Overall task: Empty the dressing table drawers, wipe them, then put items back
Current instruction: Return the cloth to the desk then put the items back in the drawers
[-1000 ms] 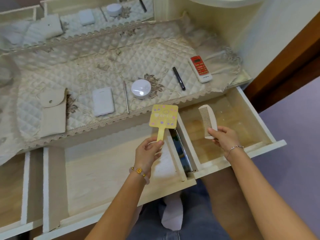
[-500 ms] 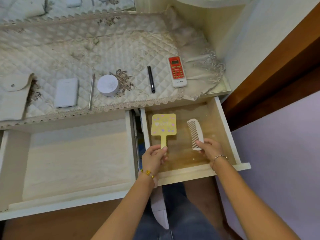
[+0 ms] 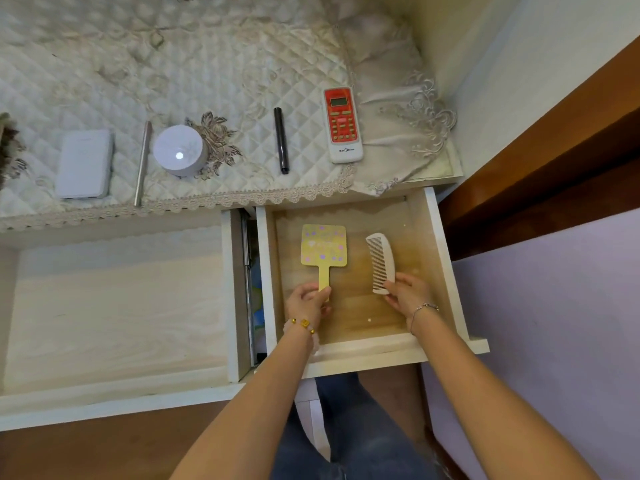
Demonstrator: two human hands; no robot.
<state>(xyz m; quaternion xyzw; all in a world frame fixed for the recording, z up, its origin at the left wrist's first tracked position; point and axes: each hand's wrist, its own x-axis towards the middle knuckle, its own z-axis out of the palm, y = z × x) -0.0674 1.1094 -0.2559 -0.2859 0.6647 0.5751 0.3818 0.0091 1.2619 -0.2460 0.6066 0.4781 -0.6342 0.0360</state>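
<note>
Two drawers of the dressing table stand pulled out. In the small right drawer (image 3: pixel 446 271), my left hand (image 3: pixel 308 301) grips the handle of a yellow hand mirror (image 3: pixel 323 245) with pastel dots, its head low over the wooden drawer floor. My right hand (image 3: pixel 407 296) pinches the near end of a white comb (image 3: pixel 381 261), which lies beside the mirror to its right. The wide left drawer (image 3: pixel 114 306) holds nothing visible.
On the quilted tabletop cover (image 3: pixel 207 64) lie a red-and-white remote (image 3: pixel 342 124), a black pen (image 3: pixel 281 140), a round white jar (image 3: pixel 178 150), a thin metal stick (image 3: pixel 142 162) and a white flat case (image 3: pixel 85 164). A wall and purple floor lie to the right.
Both hands have moved right and down from above the drawer divider into the right drawer, carrying the mirror and comb down to its floor. The camera view has shifted right and closer.
</note>
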